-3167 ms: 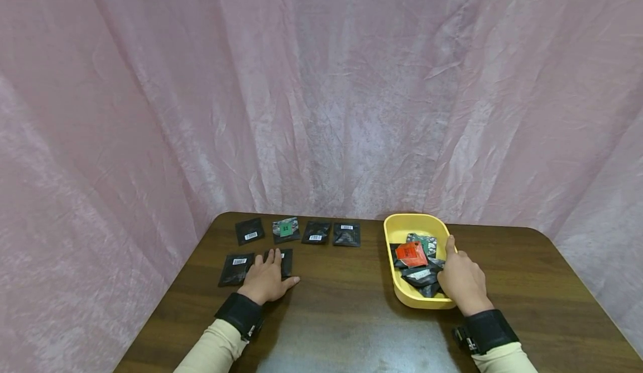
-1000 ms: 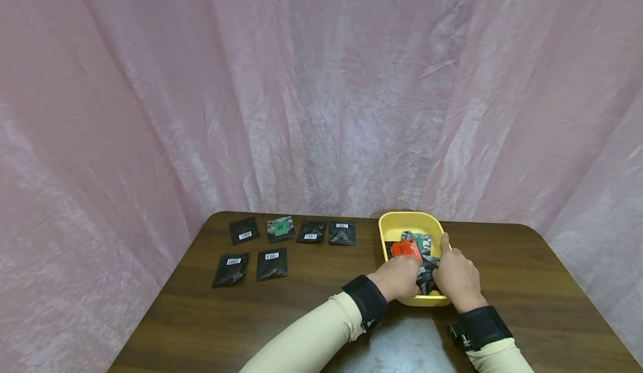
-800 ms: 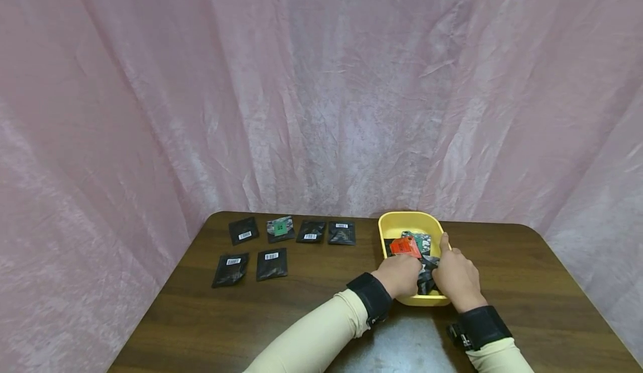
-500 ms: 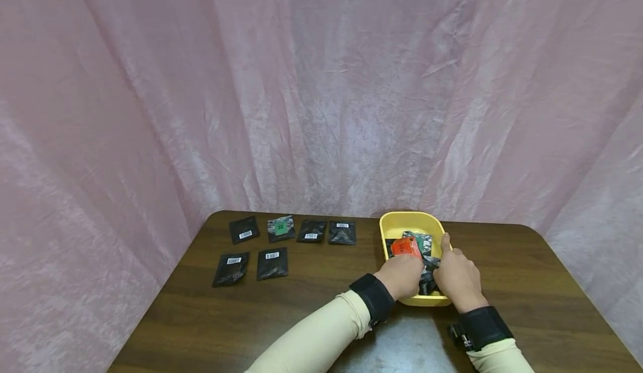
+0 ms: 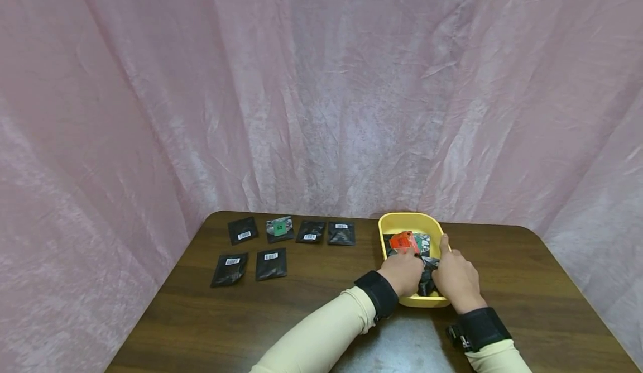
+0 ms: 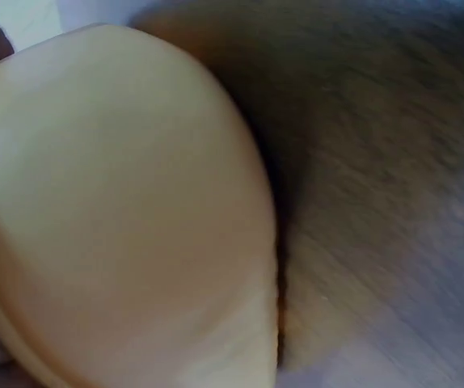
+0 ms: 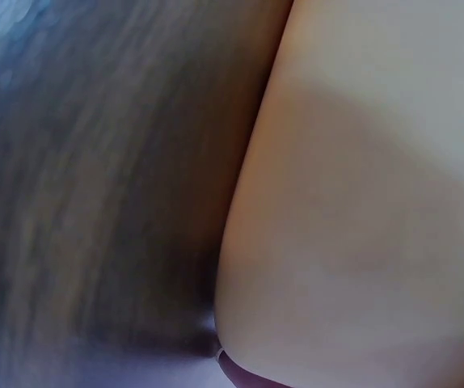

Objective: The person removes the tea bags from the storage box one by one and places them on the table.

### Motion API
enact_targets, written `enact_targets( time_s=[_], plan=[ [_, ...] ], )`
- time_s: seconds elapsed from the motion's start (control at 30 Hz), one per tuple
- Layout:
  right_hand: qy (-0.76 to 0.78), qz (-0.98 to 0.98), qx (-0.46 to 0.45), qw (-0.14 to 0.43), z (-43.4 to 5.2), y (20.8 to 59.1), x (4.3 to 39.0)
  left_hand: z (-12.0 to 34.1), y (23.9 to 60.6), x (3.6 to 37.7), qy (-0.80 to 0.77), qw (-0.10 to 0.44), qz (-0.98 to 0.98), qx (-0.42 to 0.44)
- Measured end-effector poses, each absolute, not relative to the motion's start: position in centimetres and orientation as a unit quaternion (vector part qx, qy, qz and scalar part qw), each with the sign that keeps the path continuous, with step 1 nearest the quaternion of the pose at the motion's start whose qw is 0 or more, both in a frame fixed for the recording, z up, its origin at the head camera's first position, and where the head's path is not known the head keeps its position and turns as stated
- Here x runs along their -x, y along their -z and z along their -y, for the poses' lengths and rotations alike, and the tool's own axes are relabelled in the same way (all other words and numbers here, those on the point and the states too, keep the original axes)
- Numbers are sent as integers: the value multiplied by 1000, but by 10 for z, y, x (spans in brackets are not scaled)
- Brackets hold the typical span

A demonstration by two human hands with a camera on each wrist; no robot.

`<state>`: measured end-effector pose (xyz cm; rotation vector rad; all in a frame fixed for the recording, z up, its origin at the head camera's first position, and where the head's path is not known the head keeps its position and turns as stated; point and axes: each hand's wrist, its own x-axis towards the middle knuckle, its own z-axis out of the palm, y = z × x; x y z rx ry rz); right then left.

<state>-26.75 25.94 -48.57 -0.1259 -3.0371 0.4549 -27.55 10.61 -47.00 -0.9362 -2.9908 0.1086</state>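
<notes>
Upright yellow bin (image 5: 425, 302), orange packet (image 5: 402, 241) inside, dark packets (image 5: 428, 286) jumbled alongside

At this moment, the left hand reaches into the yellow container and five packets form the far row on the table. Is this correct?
Not quite: the head view shows four packets in the far row, not five. The left hand does reach into the yellow container.

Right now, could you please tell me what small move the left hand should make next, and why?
Probably the left hand should lift one of the packets out of the yellow bin: it reaches in over them while the right hand grips the bin. Whether the left holds one is unclear.
</notes>
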Motion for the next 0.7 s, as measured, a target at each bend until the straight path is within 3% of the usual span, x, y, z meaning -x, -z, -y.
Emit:
enact_targets(
  time_s=[0.43, 0.7],
  plan=[
    [-148, 987, 40, 40, -260, 486, 267, -98, 490, 284, -21, 194, 921, 337],
    [-149, 987, 36, 51, -259, 487, 266, -89, 496, 281, 158, 210, 910, 320]
  ],
)
